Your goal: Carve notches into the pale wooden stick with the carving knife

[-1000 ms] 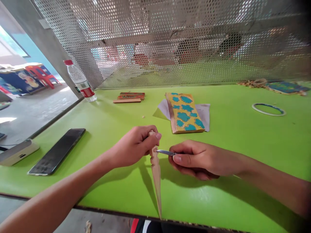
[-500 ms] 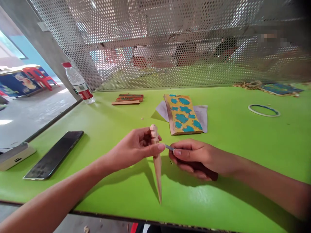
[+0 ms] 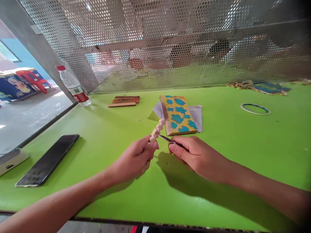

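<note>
Clasping a pale, notched wooden stick [image 3: 157,128] by its near end, the left hand [image 3: 134,158] holds it above a lime-green tabletop [image 3: 102,136]. Pinched in the right hand [image 3: 202,158], a slim grey metal blade [image 3: 166,139] meets its side. The wood looks light and stiff, probably fragile at the notches; gripping below them seems surest.

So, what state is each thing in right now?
Left hand, closed around carved stick
Right hand, closed around knife
Carved stick, notched, tilted
Knife, blade exposed, tip at carved stick
Bottle, standing, capped
Phone, lying flat
Painted board, lying on paper
White ring, lying flat
Thin strips, lying together
</note>
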The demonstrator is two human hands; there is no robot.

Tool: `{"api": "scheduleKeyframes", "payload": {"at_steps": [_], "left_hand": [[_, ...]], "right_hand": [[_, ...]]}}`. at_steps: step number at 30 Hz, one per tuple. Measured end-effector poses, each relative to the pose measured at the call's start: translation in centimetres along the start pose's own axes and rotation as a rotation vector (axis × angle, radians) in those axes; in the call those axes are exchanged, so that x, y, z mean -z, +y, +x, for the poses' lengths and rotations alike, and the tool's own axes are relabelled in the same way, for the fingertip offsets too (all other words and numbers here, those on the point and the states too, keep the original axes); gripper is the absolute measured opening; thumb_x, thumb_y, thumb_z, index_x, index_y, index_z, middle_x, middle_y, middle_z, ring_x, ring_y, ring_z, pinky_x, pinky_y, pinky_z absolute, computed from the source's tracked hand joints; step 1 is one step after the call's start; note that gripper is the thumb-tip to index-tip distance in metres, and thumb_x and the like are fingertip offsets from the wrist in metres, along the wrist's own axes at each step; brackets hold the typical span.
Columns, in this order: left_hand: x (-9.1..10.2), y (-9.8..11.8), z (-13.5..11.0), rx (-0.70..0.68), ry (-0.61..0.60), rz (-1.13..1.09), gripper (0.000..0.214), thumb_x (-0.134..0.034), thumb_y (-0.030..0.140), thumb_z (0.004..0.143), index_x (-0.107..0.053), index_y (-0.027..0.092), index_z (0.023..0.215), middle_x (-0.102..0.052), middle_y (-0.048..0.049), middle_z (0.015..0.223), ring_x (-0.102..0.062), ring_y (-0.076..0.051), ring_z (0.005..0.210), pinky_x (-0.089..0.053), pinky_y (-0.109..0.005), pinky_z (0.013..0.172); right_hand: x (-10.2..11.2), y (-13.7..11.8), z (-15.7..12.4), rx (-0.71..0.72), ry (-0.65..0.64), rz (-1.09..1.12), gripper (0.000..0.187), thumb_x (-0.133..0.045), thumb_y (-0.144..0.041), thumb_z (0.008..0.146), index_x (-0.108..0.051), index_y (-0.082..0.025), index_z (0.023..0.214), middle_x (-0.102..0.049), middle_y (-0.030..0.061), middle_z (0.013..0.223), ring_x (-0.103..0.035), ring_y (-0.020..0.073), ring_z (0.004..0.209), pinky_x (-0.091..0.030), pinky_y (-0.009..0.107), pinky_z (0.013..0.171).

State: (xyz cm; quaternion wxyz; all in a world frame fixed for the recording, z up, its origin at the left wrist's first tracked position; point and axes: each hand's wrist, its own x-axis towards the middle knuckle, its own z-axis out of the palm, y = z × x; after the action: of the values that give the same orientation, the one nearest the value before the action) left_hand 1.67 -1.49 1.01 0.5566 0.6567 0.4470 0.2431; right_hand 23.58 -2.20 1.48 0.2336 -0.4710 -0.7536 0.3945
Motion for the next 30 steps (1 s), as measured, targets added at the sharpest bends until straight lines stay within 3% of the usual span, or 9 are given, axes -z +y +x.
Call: {"api": "scheduleKeyframes", "payload": {"at_steps": [7, 11, 19, 24, 30], "left_hand": [[0.3, -0.2, 0.1, -0.050, 0.033, 0.063, 0.045, -0.046, 0.060, 0.100, -0.039, 0.021, 0.079, -0.037, 0.0098, 0.060, -0.031, -0.004, 0.044, -0.026, -0.020, 0.042], [0.3, -0.5, 0.0, -0.055, 0.043, 0.125, 0.045, -0.044, 0.061, 0.102, -0.039, 0.021, 0.081, -0.038, 0.0094, 0.058, -0.032, -0.006, 0.046, -0.026, -0.021, 0.043], [-0.2, -0.8, -0.4, -0.109, 0.048, 0.080, 0.045, -0.043, 0.060, 0.103, -0.037, 0.022, 0.080, -0.038, 0.0085, 0.060, -0.031, -0.007, 0.050, -0.027, -0.022, 0.046], [-0.4, -0.7, -0.5, -0.137, 0.070, 0.042, 0.046, -0.044, 0.061, 0.102, -0.038, 0.021, 0.079, -0.039, 0.0080, 0.061, -0.031, -0.007, 0.051, -0.027, -0.022, 0.047], [-0.8, -0.1, -0.7, -0.104, 0.027, -0.148, 0.049, -0.053, 0.064, 0.097, -0.039, 0.021, 0.079, -0.035, 0.0098, 0.061, -0.028, -0.005, 0.049, -0.024, -0.021, 0.044]], "right_hand": [[-0.2, 0.0, 0.1, 0.010, 0.005, -0.053, 0.035, -0.040, -0.043, 0.108, -0.050, -0.021, 0.083, -0.054, -0.0019, 0.072, -0.047, 0.0155, 0.067, -0.033, 0.031, 0.061], [-0.4, 0.0, 0.1, 0.014, 0.014, -0.016, 0.034, -0.046, -0.043, 0.106, -0.049, -0.021, 0.080, -0.053, -0.0026, 0.070, -0.046, 0.0142, 0.065, -0.032, 0.030, 0.059], [0.2, -0.2, -0.2, -0.211, -0.249, 0.563, 0.038, -0.052, -0.054, 0.102, -0.046, -0.022, 0.082, -0.048, -0.0075, 0.066, -0.040, 0.0060, 0.042, -0.027, 0.018, 0.034], [0.4, -0.3, 0.0, -0.248, -0.354, 0.875, 0.030, -0.065, -0.047, 0.096, -0.053, -0.020, 0.088, -0.048, -0.0080, 0.065, -0.036, 0.0039, 0.040, -0.031, 0.014, 0.034], [0.2, 0.4, 0.4, -0.248, -0.453, 1.086, 0.028, -0.061, -0.045, 0.099, -0.057, -0.020, 0.088, -0.048, -0.0072, 0.063, -0.033, 0.0040, 0.038, -0.031, 0.014, 0.032]]}}
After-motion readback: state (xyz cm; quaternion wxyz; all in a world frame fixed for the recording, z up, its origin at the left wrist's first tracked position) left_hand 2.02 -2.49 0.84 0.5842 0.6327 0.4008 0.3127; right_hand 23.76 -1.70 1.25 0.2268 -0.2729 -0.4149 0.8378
